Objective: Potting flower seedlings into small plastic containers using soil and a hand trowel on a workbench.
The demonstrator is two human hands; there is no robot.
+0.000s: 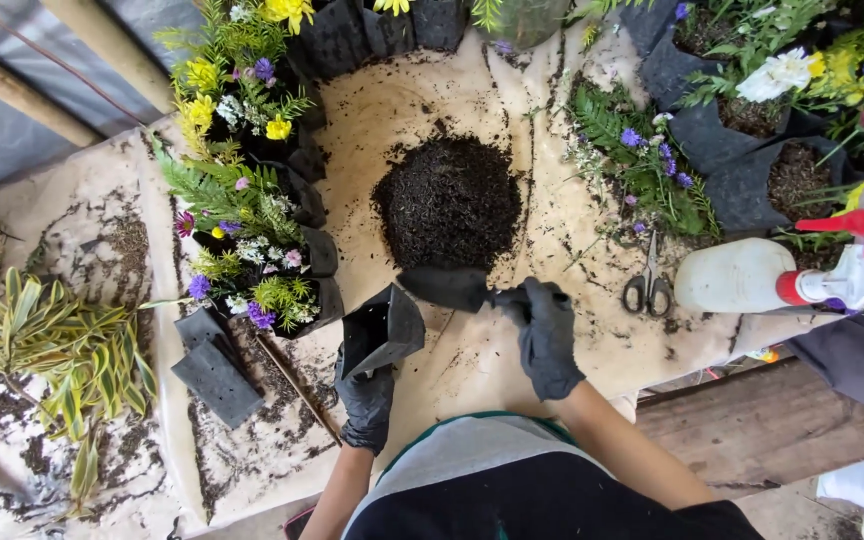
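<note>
Both my hands wear black gloves. My left hand (365,400) grips the lower side of an open black plastic grow bag (382,330), holding it tilted with its mouth toward the soil. My right hand (546,335) holds the handle of a black scoop (447,287) whose blade lies at the near edge of a dark soil pile (447,200) on the beige table sheet (512,110).
Flower-filled black bags (252,250) line the left of the sheet, more bags with plants (752,110) at the right. Scissors (649,285) and a white spray bottle with red trigger (787,272) lie to the right. Flat empty bags (214,370) and striped leaves (52,340) sit left.
</note>
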